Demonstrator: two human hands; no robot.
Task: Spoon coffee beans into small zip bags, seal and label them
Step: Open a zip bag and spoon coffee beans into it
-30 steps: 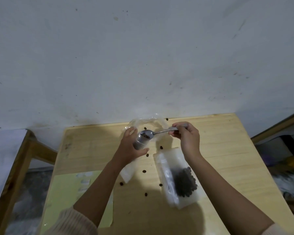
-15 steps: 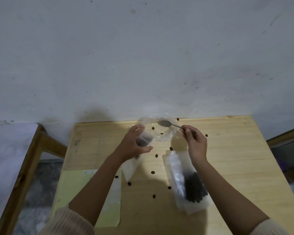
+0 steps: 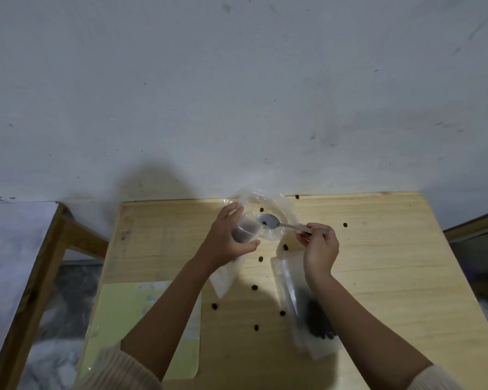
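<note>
My left hand grips a small clear zip bag by its mouth, with dark coffee beans at its bottom. My right hand pinches the handle of a metal spoon. The spoon's bowl holds one bean and hovers just right of the bag's mouth, over a crumpled clear plastic bag at the table's far edge. A filled zip bag with a dark heap of beans lies flat under my right forearm. Several loose beans are scattered on the wooden table.
A yellow-green sheet in a clear sleeve lies at the table's near left. An empty clear bag lies under my left wrist. The white wall stands right behind the table. A wooden frame stands to the left.
The spoon has come down and left from the crumpled bag toward the mouth of the small bag in my left hand. The view has shifted slightly.
</note>
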